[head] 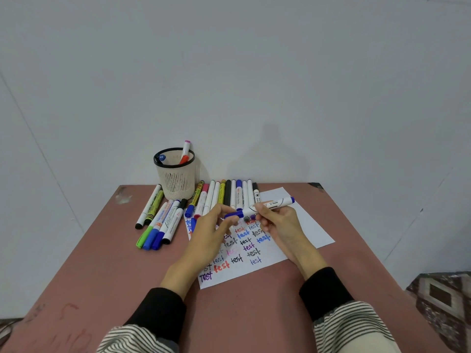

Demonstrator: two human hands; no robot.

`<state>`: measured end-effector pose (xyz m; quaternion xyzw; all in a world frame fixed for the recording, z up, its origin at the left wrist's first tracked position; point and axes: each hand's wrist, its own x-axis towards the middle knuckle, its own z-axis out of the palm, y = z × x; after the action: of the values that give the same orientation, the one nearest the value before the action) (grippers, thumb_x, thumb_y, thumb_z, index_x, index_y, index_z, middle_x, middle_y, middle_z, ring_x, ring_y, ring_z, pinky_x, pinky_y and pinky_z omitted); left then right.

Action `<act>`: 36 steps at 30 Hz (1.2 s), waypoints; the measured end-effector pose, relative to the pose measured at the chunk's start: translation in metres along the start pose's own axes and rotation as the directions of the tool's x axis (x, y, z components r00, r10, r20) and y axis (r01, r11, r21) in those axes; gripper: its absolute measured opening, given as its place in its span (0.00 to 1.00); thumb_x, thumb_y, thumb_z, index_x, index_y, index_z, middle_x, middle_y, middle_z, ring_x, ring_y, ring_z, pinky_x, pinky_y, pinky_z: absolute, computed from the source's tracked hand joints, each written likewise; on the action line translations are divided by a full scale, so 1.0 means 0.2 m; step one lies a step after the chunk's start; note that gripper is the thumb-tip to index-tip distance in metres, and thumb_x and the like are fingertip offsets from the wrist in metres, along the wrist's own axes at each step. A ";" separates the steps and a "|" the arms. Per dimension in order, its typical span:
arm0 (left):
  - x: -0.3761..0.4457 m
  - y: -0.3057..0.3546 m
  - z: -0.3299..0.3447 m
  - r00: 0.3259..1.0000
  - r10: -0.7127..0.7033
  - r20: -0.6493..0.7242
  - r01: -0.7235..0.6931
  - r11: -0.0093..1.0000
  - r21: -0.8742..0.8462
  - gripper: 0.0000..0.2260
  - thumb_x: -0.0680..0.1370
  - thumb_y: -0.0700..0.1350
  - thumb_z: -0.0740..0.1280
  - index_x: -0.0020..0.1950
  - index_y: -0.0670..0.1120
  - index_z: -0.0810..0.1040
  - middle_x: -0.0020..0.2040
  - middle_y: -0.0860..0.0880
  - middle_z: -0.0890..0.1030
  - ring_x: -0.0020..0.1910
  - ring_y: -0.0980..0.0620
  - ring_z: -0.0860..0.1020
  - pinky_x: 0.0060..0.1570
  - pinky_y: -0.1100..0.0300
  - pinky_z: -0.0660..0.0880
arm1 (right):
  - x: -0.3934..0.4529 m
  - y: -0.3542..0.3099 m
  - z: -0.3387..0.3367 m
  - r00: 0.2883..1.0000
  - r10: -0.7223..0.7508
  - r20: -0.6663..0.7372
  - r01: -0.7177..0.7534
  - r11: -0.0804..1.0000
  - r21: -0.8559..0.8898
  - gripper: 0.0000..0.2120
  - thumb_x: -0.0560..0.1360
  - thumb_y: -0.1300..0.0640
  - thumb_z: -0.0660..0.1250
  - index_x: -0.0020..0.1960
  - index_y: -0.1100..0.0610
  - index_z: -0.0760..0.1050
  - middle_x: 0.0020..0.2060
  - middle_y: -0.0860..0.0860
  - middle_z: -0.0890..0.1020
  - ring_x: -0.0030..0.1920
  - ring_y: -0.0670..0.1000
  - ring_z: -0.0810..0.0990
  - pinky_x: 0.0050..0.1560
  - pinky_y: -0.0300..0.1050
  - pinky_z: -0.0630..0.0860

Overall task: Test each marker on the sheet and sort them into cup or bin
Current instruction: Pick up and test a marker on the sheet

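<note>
Both hands meet over the sheet [300, 220]: right hand [279, 222] grips a white marker [270, 205], left hand [212, 229] pinches its blue cap [233, 214], bare table [254, 314] nearer.

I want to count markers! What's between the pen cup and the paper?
In the head view, a row of capped markers lies between the cream mesh cup and the white paper sheet.

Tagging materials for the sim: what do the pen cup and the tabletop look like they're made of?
Pen cup: looks like moulded cream plastic, matte, with slotted mesh walls and a black rim. Tabletop: seems a painted or laminated reddish-brown board, matte, chipped at the far corners; the core is unclear.
</note>
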<state>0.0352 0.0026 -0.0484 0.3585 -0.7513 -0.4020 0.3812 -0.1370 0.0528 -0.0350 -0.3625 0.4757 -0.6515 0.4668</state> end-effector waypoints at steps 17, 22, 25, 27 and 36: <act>0.01 0.09 -0.01 0.981 -0.115 -0.157 0.050 0.927 -0.372 0.05 0.79 0.43 0.66 0.53 0.44 0.79 0.35 0.56 0.80 0.35 0.62 0.77 0.33 0.66 0.76 | 0.01 0.00 0.05 0.999 0.021 -0.050 -0.010 0.974 0.224 0.12 0.73 0.57 0.71 0.51 0.65 0.78 0.34 0.53 0.78 0.32 0.47 0.73 0.37 0.40 0.76; 0.00 0.13 -0.09 0.935 -0.095 -0.340 -0.041 0.927 -0.374 0.04 0.79 0.47 0.67 0.51 0.49 0.79 0.36 0.59 0.80 0.35 0.60 0.76 0.37 0.62 0.77 | 0.04 0.04 -0.04 0.918 -0.156 -0.363 0.032 0.946 -0.324 0.09 0.79 0.57 0.66 0.56 0.60 0.77 0.40 0.53 0.83 0.38 0.47 0.80 0.45 0.42 0.79; -0.04 0.16 -0.12 0.885 0.042 -0.464 -0.119 0.983 -0.137 0.03 0.79 0.47 0.66 0.50 0.54 0.78 0.41 0.61 0.79 0.40 0.57 0.77 0.38 0.65 0.76 | 0.02 0.07 -0.02 0.914 -0.357 -0.191 0.107 0.668 -0.736 0.08 0.80 0.59 0.62 0.56 0.57 0.78 0.49 0.51 0.82 0.47 0.45 0.79 0.51 0.40 0.76; -0.05 0.16 -0.15 0.840 0.097 -0.534 -0.143 0.989 -0.045 0.03 0.80 0.46 0.64 0.50 0.54 0.77 0.44 0.60 0.79 0.44 0.57 0.78 0.41 0.63 0.76 | 0.02 0.10 -0.01 0.930 -0.363 -0.054 0.154 0.521 -0.840 0.12 0.81 0.58 0.61 0.61 0.57 0.77 0.55 0.50 0.80 0.56 0.48 0.76 0.55 0.40 0.72; 0.17 0.26 -0.55 0.625 0.358 -0.693 0.030 0.877 0.480 0.05 0.82 0.47 0.62 0.54 0.49 0.76 0.52 0.54 0.74 0.48 0.54 0.74 0.40 0.62 0.68 | 0.03 0.15 -0.01 0.964 -0.227 0.139 0.214 0.351 -0.912 0.19 0.82 0.56 0.59 0.72 0.58 0.69 0.70 0.52 0.71 0.70 0.50 0.68 0.70 0.43 0.63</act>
<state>0.1030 -0.0401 0.0486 0.4990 -0.6200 0.0095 0.6053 -0.1331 0.0450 -0.0637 -0.6163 0.7058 -0.3368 0.0927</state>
